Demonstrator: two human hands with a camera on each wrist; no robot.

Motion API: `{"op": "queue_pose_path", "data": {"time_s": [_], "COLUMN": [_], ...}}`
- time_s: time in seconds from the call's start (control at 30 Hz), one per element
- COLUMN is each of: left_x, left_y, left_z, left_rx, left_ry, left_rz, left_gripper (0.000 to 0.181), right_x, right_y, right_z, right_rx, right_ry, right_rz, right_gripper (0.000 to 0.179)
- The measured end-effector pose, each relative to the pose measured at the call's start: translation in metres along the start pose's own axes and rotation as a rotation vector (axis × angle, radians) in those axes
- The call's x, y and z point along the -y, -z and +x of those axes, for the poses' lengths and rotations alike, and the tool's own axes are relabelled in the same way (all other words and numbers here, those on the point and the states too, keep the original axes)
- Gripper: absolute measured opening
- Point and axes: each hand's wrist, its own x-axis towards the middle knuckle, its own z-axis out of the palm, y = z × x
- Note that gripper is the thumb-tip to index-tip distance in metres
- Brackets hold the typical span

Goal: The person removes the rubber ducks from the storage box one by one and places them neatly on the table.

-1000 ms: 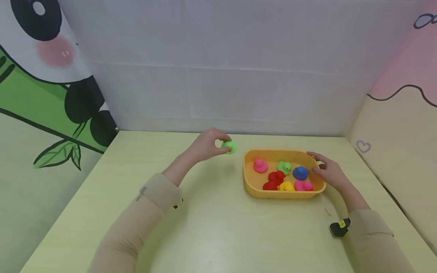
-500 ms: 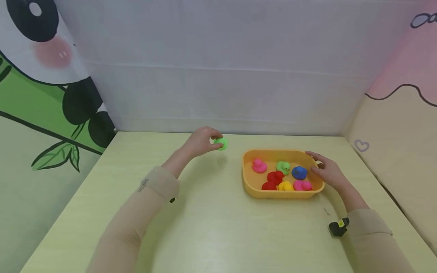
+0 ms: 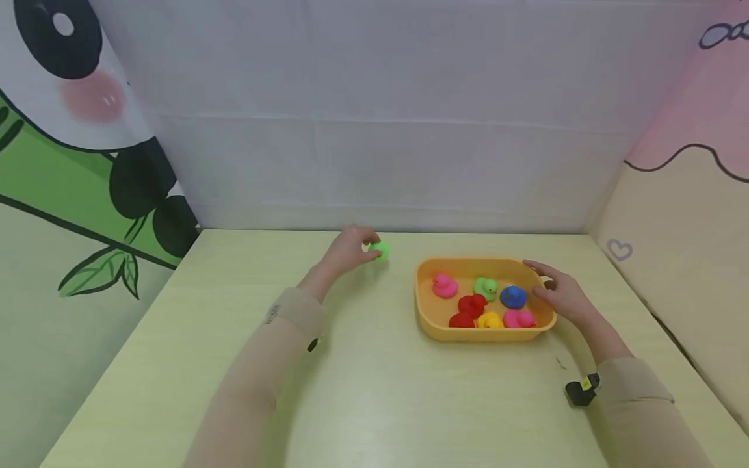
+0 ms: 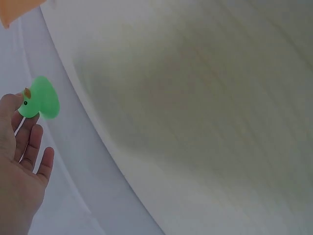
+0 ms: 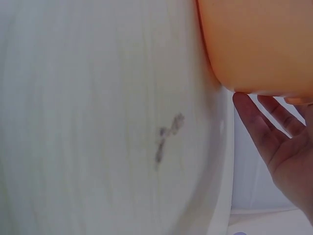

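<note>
Pinching green duck [image 4: 46,100] in fingers of left hand [image 3: 350,250], held above desk [image 3: 363,390], at 10 o'clock from yellow tray [image 3: 456,334]. Gripping tray's 3 o'clock end with right hand [image 3: 564,294]. Got more ducks inside, including pink duck [image 3: 445,285] at 10, blue duck [image 3: 513,297] at 3.

A pale wood-grained tabletop [image 3: 398,396] meets a creased greyish-white backdrop [image 3: 374,130], between a green-and-white cartoon panel [image 3: 64,182] and a pink-and-beige panel [image 3: 684,208].
</note>
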Motion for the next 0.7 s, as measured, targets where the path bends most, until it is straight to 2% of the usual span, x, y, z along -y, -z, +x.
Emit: {"op": "queue_pose_path", "data": {"time_s": [0.13,0.4,0.7], "left_x": [0.007,0.014,0.016], "left_y": [-0.010,-0.021,-0.028], "left_z": [0.003,0.007,0.010], "left_rx": [-0.026,-0.005,0.015], "left_ry": [0.025,0.116,0.148], "left_rz": [-0.031,-0.042,-0.070], "left_gripper": [0.029,0.029,0.029], "right_x": [0.000,0.000,-0.004], "right_y": [0.000,0.000,0.000], "right_z": [0.001,0.003,0.002], "right_rx": [0.003,0.024,0.016], "right_ry": [-0.005,-0.006,-0.009], "right_rz": [0.006,0.020,0.014], "right_gripper": [0.054,0.055,0.055]}}
